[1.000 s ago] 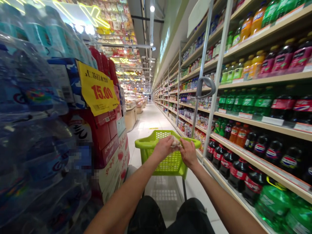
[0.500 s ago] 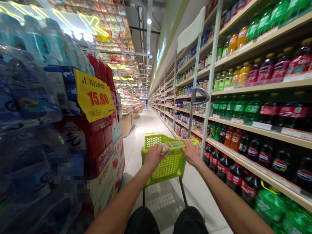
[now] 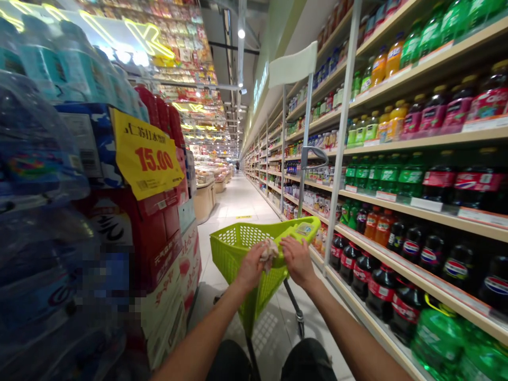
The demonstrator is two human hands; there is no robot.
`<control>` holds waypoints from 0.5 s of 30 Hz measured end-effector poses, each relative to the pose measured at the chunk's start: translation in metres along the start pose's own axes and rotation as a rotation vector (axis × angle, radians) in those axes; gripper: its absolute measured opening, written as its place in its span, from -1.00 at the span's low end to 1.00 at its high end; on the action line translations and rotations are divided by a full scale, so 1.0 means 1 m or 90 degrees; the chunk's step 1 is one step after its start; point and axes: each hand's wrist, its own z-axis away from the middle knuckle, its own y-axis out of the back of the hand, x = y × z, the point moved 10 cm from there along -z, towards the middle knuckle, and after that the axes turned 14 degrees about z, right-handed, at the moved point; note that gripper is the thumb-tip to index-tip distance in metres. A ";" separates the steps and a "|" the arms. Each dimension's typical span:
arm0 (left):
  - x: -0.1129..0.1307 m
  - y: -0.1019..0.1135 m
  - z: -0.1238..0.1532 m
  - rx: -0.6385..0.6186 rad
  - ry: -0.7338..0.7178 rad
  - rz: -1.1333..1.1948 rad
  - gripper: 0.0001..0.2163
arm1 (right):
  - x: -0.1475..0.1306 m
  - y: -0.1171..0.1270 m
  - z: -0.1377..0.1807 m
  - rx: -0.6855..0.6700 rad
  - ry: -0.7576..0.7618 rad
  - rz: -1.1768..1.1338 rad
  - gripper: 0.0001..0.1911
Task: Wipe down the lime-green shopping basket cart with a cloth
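A lime-green shopping cart (image 3: 238, 254) with a perforated plastic basket stands in front of my knees, turned at an angle so one corner points toward me. My left hand (image 3: 250, 267) is closed around a crumpled pale cloth (image 3: 270, 251) against the cart's near rim. Just right of it, my right hand (image 3: 297, 260) has its fingers curled over the rim beside the handle panel. A tall grey pole with a blank pale flag (image 3: 292, 66) and a grey loop (image 3: 315, 156) rises beyond the cart's right side; its base is hidden.
Shelves (image 3: 397, 140) of soda bottles line the right side. At left, stacked drink cartons (image 3: 162, 227) and shrink-wrapped bottles carry a yellow price sign (image 3: 148, 154). A tiled aisle (image 3: 242, 196) runs ahead past display counters (image 3: 204, 198); a person is far off.
The cart has swung round, its near side now slanting up to the right. Both hands moved with it, the right one leftward. The pole and flag shifted left and lower in view.
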 end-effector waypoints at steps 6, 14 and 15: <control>-0.032 -0.013 0.006 -0.014 0.067 -0.059 -0.63 | 0.025 0.021 0.016 0.103 -0.023 0.062 -0.68; -0.008 -0.072 -0.001 -0.056 -0.076 -0.063 -0.58 | 0.082 0.037 0.023 0.155 -0.072 0.251 -0.69; -0.013 -0.072 0.000 -0.066 -0.072 -0.077 -0.58 | 0.088 0.040 0.024 0.154 -0.071 0.279 -0.69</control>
